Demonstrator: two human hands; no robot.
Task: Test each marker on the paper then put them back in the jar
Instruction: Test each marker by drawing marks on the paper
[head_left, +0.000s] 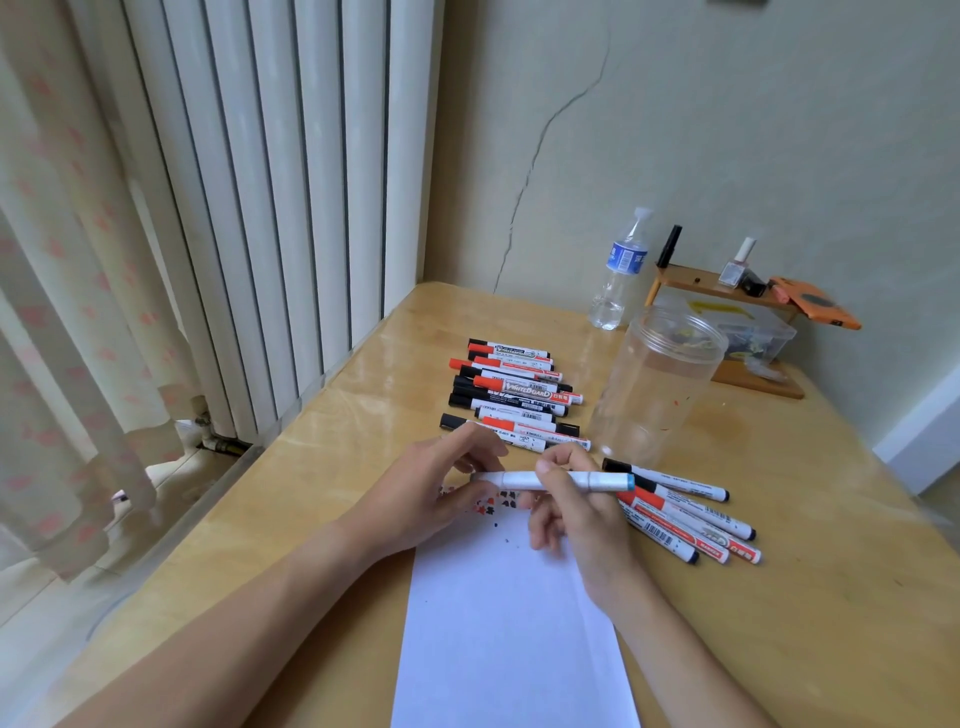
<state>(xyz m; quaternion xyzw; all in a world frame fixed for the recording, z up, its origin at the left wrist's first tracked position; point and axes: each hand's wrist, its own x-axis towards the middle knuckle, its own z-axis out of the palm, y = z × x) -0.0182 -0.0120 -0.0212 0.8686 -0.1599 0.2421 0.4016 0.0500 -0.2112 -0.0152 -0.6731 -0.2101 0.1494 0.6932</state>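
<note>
1. A white marker (553, 480) with a blue end is held level just above the far end of the paper (511, 613), where small red and black test marks (493, 501) are seen.
2. The marker's right half is gripped by the curled fingers of the right hand (576, 512); its left end is pinched by the left hand (441, 488), though whether a cap is being held there cannot be told.
3. "WHITEBOARD" is read on a red-capped marker in the far pile (514, 395); barcodes are visible on others.
4. A second group of markers (691, 519) is fanned out right of the paper.
5. The clear jar (660, 384) stands upright beyond that group.
6. Everything is borne by a wooden table (332, 467); a water bottle (621, 270), a small wooden shelf (722, 286), a radiator (270, 182) and a curtain (62, 312) are seen further out.
</note>
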